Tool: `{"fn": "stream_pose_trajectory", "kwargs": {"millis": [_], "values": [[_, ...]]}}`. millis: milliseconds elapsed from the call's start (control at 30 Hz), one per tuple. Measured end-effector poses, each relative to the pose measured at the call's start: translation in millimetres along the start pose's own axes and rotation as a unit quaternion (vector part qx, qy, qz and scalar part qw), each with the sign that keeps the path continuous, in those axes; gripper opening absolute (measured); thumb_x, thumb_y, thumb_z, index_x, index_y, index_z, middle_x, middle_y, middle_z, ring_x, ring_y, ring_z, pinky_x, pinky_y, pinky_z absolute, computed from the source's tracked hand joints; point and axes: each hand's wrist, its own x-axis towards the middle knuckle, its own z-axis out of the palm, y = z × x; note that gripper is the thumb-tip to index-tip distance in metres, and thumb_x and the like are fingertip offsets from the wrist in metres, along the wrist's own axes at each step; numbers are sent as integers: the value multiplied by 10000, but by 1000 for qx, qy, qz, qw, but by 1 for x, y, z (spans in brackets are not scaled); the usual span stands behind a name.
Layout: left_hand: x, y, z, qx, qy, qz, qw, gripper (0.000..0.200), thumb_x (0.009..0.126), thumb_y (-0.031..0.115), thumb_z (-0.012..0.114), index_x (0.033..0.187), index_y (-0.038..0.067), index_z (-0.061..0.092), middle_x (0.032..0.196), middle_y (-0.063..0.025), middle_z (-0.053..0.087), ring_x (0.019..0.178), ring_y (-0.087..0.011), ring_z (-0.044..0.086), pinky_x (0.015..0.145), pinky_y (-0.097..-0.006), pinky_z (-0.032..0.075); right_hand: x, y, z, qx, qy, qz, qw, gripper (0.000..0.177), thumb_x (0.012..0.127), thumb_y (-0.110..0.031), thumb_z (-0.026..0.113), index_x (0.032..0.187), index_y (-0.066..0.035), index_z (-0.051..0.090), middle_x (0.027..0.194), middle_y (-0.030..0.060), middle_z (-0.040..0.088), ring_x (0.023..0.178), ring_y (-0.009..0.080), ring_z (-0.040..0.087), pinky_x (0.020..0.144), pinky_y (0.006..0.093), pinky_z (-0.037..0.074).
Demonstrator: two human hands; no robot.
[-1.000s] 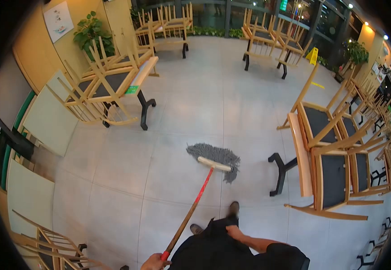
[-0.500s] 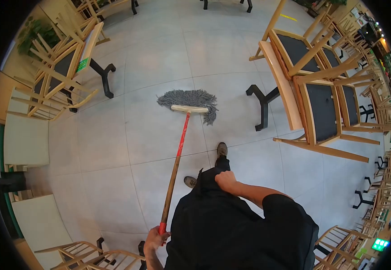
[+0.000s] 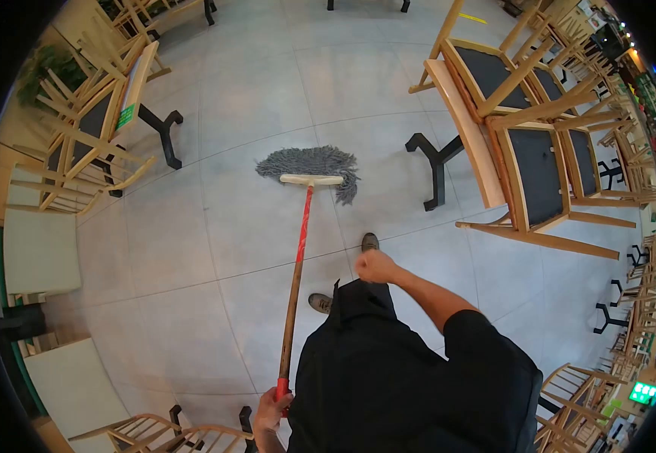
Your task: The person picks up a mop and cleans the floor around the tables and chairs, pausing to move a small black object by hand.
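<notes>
A mop with a grey string head (image 3: 309, 161) rests on the tiled floor ahead of my feet. Its wooden handle (image 3: 290, 317), red near the head and at the grip end, runs down toward me. My left hand (image 3: 271, 410) is wrapped round the red end of that handle at the lower edge. Above my shoes, my right hand (image 3: 375, 267) is curled closed in front of my dark clothing. Nothing shows in it, and it is apart from the mop.
On the right, upturned chairs (image 3: 532, 177) sit on a wooden table (image 3: 468, 132) with a black leg (image 3: 437, 170). Another table (image 3: 138, 83) with chairs stands at the left. Pale seats (image 3: 41, 249) line the left wall. Chair backs (image 3: 143, 432) show at the bottom left.
My right hand has risen away from my clothing, forward and slightly left. The view has shifted a little; my left hand still grips the handle.
</notes>
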Motion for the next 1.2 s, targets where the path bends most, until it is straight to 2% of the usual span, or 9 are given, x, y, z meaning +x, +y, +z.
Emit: {"fn": "stream_pose_trajectory", "kwargs": {"millis": [67,233,300,367,467,700,800,867,1200], "values": [[-4,1,4,-34,-6,6,999,281,747,129,637,967,-9,531,656,-13,514,541,-103,470,470,-226,359,41,0,27,342,346,17,873,207,759,-195,545,763,4,599,616,67,587,543,143,562,483,277,446],[-13,-2,11,-92,-4,-24,995,302,761,121,623,1019,2,521,654,-3,505,523,-89,467,452,-216,356,121,-57,104,502,78,172,844,643,788,-459,583,1145,44,402,989,181,535,721,241,565,631,389,480],[-29,21,25,11,23,-47,999,267,802,125,610,1018,-9,526,837,-40,563,741,-100,531,692,-236,444,126,-97,110,587,-19,207,783,790,759,-553,565,1229,36,326,1025,196,499,809,339,562,757,542,440],[-29,12,28,17,14,-22,1000,280,803,145,614,1028,2,528,838,-31,553,744,-86,506,703,-231,428,137,-125,117,618,-43,209,757,679,785,-419,597,1191,31,291,933,180,488,727,323,586,649,494,500],[-25,1,26,33,27,8,999,278,778,131,620,1007,-9,551,825,-41,564,748,-95,519,712,-237,422,137,-152,117,718,93,302,621,416,792,-78,553,1072,11,259,821,151,466,493,238,558,357,350,495],[-19,99,65,127,102,-50,985,243,712,97,618,926,-16,594,744,-41,575,680,-93,519,648,-225,416,155,-139,73,675,124,258,680,376,795,-32,483,1042,84,224,763,179,465,462,228,534,344,358,480],[7,149,88,97,89,-54,990,269,711,118,633,944,-7,580,679,-39,553,541,-89,492,512,-216,405,169,-120,18,658,144,252,695,343,775,-1,440,1011,99,211,720,190,473,433,232,512,338,363,468],[35,182,105,17,49,-78,996,254,761,43,575,990,-30,493,549,-2,436,345,-76,355,319,-221,263,196,-95,-14,665,154,230,693,351,769,3,441,1018,93,210,721,190,473,434,238,512,337,371,464],[290,411,193,-82,1,-15,997,210,763,50,555,949,-6,475,582,-11,432,347,-76,360,295,-213,254,415,61,-291,642,239,171,708,403,761,6,495,1070,88,249,702,193,489,427,256,523,326,387,444]]}}
